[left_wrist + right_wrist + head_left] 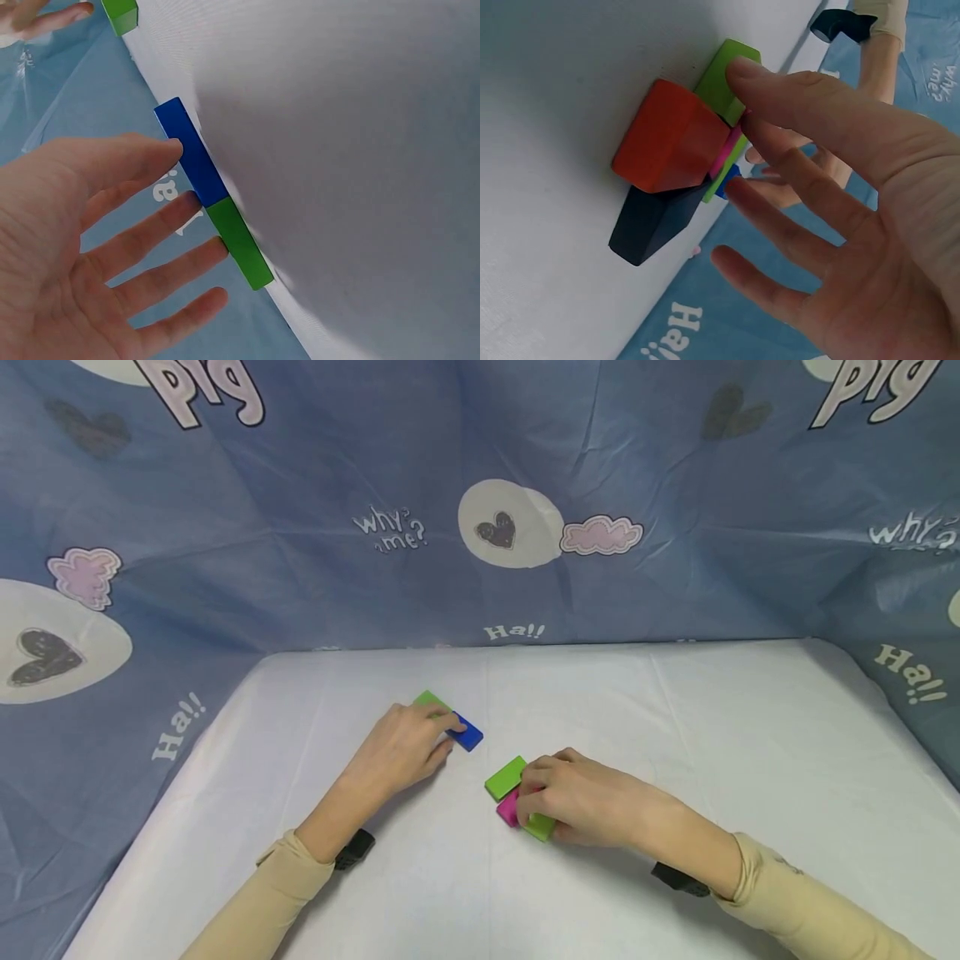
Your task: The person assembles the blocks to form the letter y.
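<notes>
My left hand (405,743) reaches over a blue block (468,733) and a green block (430,699) lying end to end. Its fingers stay extended in the left wrist view, with tips against the side of the blue block (191,154) and green block (240,244). My right hand (585,797) pinches a near green block (538,828) between thumb and index finger, the other fingers loose. Against that block sit a magenta block (507,810) and another green block (506,778). An orange-red block (671,139) and a dark block (656,221) stand beside them, hidden by the hand in the head view.
A white cloth (420,893) covers the table. Blue printed fabric (315,568) rises along its back and sides. The two groups of blocks lie a short gap apart near the middle. A black wrist strap device (354,850) sits under the left wrist, another (680,878) under the right.
</notes>
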A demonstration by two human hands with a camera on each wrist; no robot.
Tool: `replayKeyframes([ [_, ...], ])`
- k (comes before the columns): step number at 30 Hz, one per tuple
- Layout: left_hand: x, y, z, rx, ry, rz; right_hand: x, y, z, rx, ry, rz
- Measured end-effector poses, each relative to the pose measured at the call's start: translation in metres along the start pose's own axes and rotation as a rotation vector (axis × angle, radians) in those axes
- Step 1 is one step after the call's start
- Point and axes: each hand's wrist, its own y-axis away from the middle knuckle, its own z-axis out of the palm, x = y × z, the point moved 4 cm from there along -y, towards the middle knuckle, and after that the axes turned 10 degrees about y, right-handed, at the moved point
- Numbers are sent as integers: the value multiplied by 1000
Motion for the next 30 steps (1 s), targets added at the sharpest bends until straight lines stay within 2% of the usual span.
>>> replayKeyframes([
  [9, 0, -1, 1, -1, -4, -4, -3, 1, 4, 37, 26, -2],
  [30, 1, -1, -1, -8, -5, -7, -8, 2, 6, -15, 41, 15],
])
